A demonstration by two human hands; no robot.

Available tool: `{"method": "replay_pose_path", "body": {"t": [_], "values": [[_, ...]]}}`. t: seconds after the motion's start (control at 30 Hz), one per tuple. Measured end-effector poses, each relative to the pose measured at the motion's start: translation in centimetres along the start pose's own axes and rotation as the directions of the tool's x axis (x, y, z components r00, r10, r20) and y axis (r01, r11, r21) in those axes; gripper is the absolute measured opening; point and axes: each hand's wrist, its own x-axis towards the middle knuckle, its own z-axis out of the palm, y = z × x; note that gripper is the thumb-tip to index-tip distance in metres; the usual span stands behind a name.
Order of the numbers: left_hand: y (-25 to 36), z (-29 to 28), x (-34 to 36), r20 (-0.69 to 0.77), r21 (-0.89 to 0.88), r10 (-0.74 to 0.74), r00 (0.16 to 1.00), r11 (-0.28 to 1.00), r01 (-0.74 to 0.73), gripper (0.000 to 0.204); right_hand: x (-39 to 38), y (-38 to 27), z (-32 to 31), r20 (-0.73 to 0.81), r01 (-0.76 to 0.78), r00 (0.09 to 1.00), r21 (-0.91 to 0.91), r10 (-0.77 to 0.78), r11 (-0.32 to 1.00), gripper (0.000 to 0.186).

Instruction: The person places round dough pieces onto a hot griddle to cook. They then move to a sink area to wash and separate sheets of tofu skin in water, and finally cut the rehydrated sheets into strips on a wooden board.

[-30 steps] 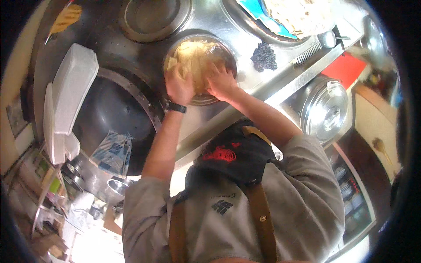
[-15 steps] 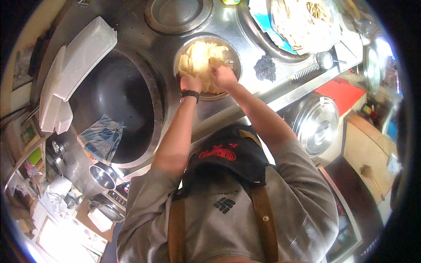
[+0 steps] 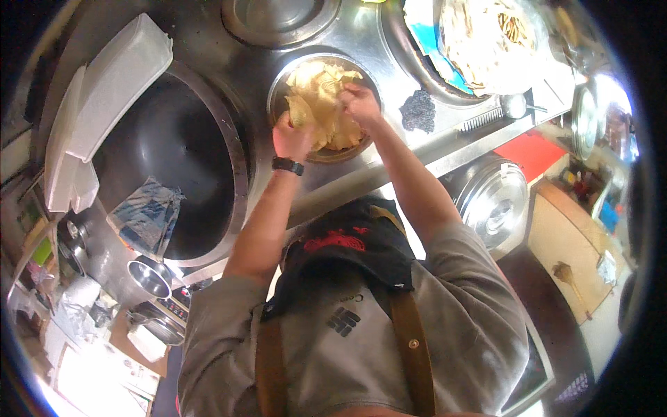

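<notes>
A round metal bowl (image 3: 274, 104) on the steel counter holds a heap of thin, pale yellow food sheets (image 3: 321, 87), wrinkled and torn-edged. At the bowl's near left side, my left hand (image 3: 290, 137) is closed on the edge of one yellow sheet (image 3: 299, 111), which stands up from the heap. My right hand (image 3: 360, 104) is at the bowl's right side, its fingers bent and pinched against the heap. A little motion blur softens its fingertips, and the bit of sheet between them is mostly hidden.
Left of the bowl is a large black wok (image 3: 167, 167) with a blue patterned cloth (image 3: 147, 215) on its near rim. Long white plastic containers (image 3: 114, 97) lie at far left. A black scouring pad (image 3: 418, 111) and a brush (image 3: 483, 120) sit right of the bowl.
My left hand has drawn back toward the left and lifted a sheet edge. My right hand has shifted slightly, and the sheets lie differently in the bowl. The whole view has moved a little.
</notes>
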Motion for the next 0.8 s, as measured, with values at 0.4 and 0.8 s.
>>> {"method": "replay_pose_path", "body": {"t": [0.4, 0.8], "values": [[-2.1, -1.5, -2.2, 0.643, -0.64, -0.116, 0.757, 0.46, 0.615, 0.051, -5.0, -1.4, -2.1, 0.376, -0.083, 0.923, 0.412, -0.087, 0.907, 0.049], [-2.8, -0.7, -6.2, 0.656, -0.753, 0.074, 0.752, -0.009, 0.658, 0.042, -7.5, 3.8, 0.3, 0.339, 0.088, 0.937, -0.467, 0.087, 0.88, 0.051]]}}
